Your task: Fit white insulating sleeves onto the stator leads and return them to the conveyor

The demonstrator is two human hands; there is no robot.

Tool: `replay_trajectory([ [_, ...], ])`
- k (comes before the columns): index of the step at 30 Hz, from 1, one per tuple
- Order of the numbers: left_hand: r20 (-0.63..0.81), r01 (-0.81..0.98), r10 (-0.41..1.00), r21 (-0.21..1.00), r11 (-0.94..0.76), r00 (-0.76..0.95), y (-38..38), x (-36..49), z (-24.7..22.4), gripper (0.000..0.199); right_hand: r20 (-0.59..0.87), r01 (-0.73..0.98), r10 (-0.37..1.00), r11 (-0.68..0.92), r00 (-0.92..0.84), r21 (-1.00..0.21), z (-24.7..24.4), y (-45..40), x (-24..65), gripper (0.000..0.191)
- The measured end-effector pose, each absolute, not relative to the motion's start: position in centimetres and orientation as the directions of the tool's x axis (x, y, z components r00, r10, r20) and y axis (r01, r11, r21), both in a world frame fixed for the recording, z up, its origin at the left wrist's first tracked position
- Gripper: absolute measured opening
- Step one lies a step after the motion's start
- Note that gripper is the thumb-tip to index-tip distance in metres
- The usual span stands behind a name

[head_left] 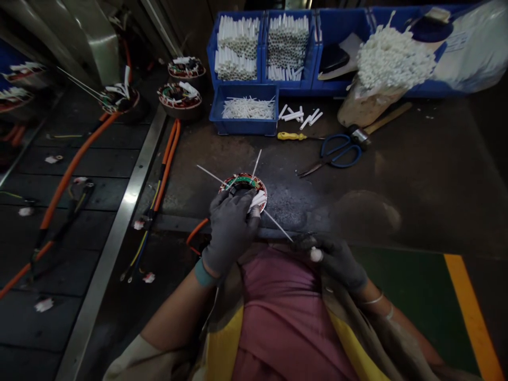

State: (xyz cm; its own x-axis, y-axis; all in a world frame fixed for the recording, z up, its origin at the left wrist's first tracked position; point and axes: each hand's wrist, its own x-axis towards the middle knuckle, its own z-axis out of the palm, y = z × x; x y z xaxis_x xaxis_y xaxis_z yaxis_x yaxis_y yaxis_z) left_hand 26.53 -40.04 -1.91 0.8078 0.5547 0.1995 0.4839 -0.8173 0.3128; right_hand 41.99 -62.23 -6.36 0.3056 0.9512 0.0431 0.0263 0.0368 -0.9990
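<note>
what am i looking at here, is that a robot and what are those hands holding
No robot: this is a person in grey gloves. The single picture comes from a camera worn on their head, looking forward and down.

The left hand lies over the near side of a round part with red and green on it. A thin white strip runs from that part to the fingers of the right hand; it is too dim to tell how firmly it is gripped.

On the dark bench are blue-handled scissors, a yellow-handled tool and loose white tubes. Behind stand blue bins, two packed with more tubes, and a small blue tray of thin white pieces.
</note>
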Motion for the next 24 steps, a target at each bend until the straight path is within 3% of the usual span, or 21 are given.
replay_trajectory([
  [9,0.221,0.482,0.554,0.306,-0.821,0.803,-40.1,26.5,-2.3,0.039,0.049,0.092,0.950,0.022,0.309,-0.996,-6.0,-60.1,42.2,0.027],
  [14,0.214,0.484,0.561,0.324,-0.813,0.799,-40.2,26.5,-2.4,0.042,0.186,0.307,0.917,0.074,0.354,-0.949,-5.7,-54.3,41.7,0.022],
  [19,0.341,0.441,0.589,0.421,-0.792,0.733,-40.5,26.4,-3.5,0.047,0.367,0.528,0.773,0.048,0.518,-0.848,-4.4,-51.9,41.1,0.013],
  [24,0.413,0.408,0.590,0.450,-0.794,0.694,-40.3,26.5,-4.0,0.040,0.466,0.717,0.745,-0.022,0.477,-0.697,-3.4,-52.1,40.9,0.014],
])
